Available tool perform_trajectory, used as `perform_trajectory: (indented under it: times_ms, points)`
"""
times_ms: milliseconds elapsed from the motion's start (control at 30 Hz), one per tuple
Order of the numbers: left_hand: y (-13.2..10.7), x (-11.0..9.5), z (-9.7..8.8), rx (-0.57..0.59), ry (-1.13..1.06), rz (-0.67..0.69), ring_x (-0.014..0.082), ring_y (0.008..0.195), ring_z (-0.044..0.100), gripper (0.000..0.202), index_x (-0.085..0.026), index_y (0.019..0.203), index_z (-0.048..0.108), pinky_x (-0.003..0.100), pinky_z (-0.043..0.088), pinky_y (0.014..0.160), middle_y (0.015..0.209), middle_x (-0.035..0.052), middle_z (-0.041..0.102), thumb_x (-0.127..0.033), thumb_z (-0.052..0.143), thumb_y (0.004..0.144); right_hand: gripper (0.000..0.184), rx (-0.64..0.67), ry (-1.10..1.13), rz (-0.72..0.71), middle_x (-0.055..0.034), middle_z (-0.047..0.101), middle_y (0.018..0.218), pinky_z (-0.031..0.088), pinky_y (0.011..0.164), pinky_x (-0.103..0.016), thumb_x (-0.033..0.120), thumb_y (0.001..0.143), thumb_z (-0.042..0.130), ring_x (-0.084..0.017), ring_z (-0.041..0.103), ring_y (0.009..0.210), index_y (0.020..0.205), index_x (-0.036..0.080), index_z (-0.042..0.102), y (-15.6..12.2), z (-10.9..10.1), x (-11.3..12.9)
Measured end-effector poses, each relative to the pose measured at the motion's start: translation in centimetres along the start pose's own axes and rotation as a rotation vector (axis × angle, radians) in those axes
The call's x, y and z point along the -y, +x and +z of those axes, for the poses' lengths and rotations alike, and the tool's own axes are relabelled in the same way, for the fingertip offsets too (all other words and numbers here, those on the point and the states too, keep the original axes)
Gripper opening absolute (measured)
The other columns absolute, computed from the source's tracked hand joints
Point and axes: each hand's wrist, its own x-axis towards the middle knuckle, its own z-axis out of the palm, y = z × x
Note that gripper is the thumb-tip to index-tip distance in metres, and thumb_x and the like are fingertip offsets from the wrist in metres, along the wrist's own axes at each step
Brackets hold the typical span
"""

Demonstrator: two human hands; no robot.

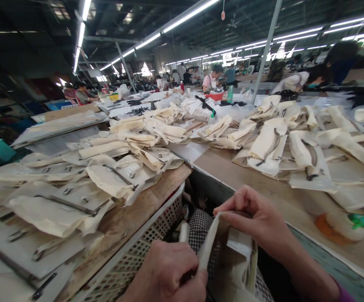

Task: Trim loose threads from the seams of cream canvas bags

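Note:
A cream fabric bag piece (209,243) hangs between my two hands, low in the view, over a black-and-white checked cloth (200,224). My left hand (172,268) is closed on its lower left edge, thumb against curled fingers. Pinched between the thumb and fingers of my right hand (260,216) is the upper edge of the same piece. A pale rectangular patch (239,242) shows on the side facing me. Part of the lower end runs out of the frame.
Cream bag pieces with dark straps lie heaped on the left table (157,188) and the right table (215,167). A white plastic basket (128,251) stands left of my lap. A round container with a green top (342,226) sits at right. Several people work farther back.

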Motion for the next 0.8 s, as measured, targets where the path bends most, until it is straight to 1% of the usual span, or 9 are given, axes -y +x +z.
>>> perform_trajectory:
  times_ms: [133, 233, 333, 400, 467, 567, 633, 700, 800]
  points:
    - [-1.4, 0.0, 1.9, 0.018, -0.025, -0.107, 0.0091, 0.044, 0.044, 0.029, -0.019, 0.055, 0.04, 0.026, 0.023, 0.045, 0.05, -0.0037, 0.047, -0.019, 0.055, 0.08, 0.036, 0.276, 0.076, 0.018, -0.0042, 0.076, 0.088, 0.05, 0.068, -0.025, 0.023, 0.08, 0.074, -0.014, 0.069, 0.076, 0.077, 0.023, 0.037, 2.6, 0.6, -0.6]
    - [-2.0, 1.1, 3.8, 0.013, -0.035, -0.242, 0.0099, 0.044, 0.045, 0.023, -0.019, 0.056, 0.041, 0.024, 0.025, 0.043, 0.049, -0.0043, 0.048, -0.016, 0.054, 0.075, 0.038, 0.3, 0.07, 0.051, -0.0053, 0.075, 0.085, 0.051, 0.068, -0.027, 0.029, 0.08, 0.073, -0.016, 0.069, 0.078, 0.075, 0.023, 0.036, 3.3, 1.1, -2.6]
    - [-1.5, 1.7, 3.6, -0.058, -0.073, -0.286, 0.0151, 0.06, 0.058, 0.005, -0.021, 0.082, 0.056, 0.024, 0.042, 0.054, 0.072, -0.0002, 0.063, -0.021, 0.057, 0.077, 0.039, 0.294, 0.042, 0.043, -0.005, 0.075, 0.087, 0.052, 0.07, -0.028, 0.032, 0.082, 0.072, -0.016, 0.069, 0.079, 0.074, 0.023, 0.035, 3.1, 1.6, -3.2]
    - [-0.2, 1.8, 2.6, -0.169, -0.114, -0.257, 0.0203, 0.083, 0.063, 0.035, -0.021, 0.113, 0.053, 0.029, 0.05, 0.072, 0.104, 0.0061, 0.065, -0.024, 0.061, 0.078, 0.038, 0.314, 0.011, 0.034, -0.0036, 0.074, 0.086, 0.053, 0.068, -0.027, 0.033, 0.082, 0.071, -0.016, 0.069, 0.077, 0.074, 0.023, 0.035, 2.7, 2.2, -2.9]
    - [1.6, 1.8, 1.5, -0.207, -0.196, -0.21, 0.0226, 0.099, 0.06, 0.054, -0.021, 0.129, 0.043, 0.033, 0.049, 0.087, 0.124, 0.0092, 0.059, -0.02, 0.06, 0.078, 0.036, 0.313, -0.044, 0.009, -0.0012, 0.072, 0.083, 0.053, 0.066, -0.025, 0.032, 0.082, 0.071, -0.015, 0.068, 0.076, 0.072, 0.022, 0.038, 2.5, 2.7, -2.3]
    - [4.2, 2.2, 0.8, -0.009, -0.413, -0.141, 0.0194, 0.102, 0.06, 0.054, -0.021, 0.125, 0.048, 0.031, 0.047, 0.093, 0.118, 0.0048, 0.063, -0.005, 0.05, 0.073, 0.021, 0.232, -0.181, -0.044, 0.0019, 0.069, 0.082, 0.051, 0.069, -0.024, 0.023, 0.082, 0.068, -0.015, 0.064, 0.077, 0.075, 0.021, 0.049, 1.8, 2.9, -1.1]
    - [5.4, 2.8, 0.8, 0.096, -0.498, -0.111, 0.0186, 0.103, 0.06, 0.052, -0.021, 0.122, 0.052, 0.03, 0.046, 0.095, 0.117, 0.0025, 0.064, -0.003, 0.046, 0.074, 0.007, 0.121, -0.383, -0.121, 0.0006, 0.069, 0.087, 0.051, 0.077, -0.027, 0.019, 0.084, 0.065, -0.017, 0.064, 0.084, 0.085, 0.022, 0.059, 0.8, 2.5, 0.0]
    - [6.0, 3.6, 1.0, 0.118, -0.509, -0.108, 0.0194, 0.11, 0.059, 0.052, -0.023, 0.126, 0.051, 0.032, 0.044, 0.1, 0.123, 0.002, 0.063, -0.005, 0.045, 0.078, 0.012, 0.035, -0.627, -0.245, -0.0032, 0.072, 0.1, 0.051, 0.088, -0.032, 0.023, 0.088, 0.062, -0.021, 0.065, 0.098, 0.101, 0.024, 0.064, -0.8, 2.2, 1.3]
    - [6.4, 4.7, 1.1, 0.135, -0.499, -0.128, 0.0191, 0.118, 0.055, 0.055, -0.022, 0.132, 0.049, 0.034, 0.04, 0.106, 0.131, 0.0027, 0.06, -0.005, 0.042, 0.08, 0.03, 0.161, -0.716, -0.419, -0.0034, 0.07, 0.119, 0.053, 0.091, -0.028, 0.044, 0.098, 0.048, -0.02, 0.066, 0.108, 0.122, 0.031, 0.059, -3.1, 2.8, 2.2]
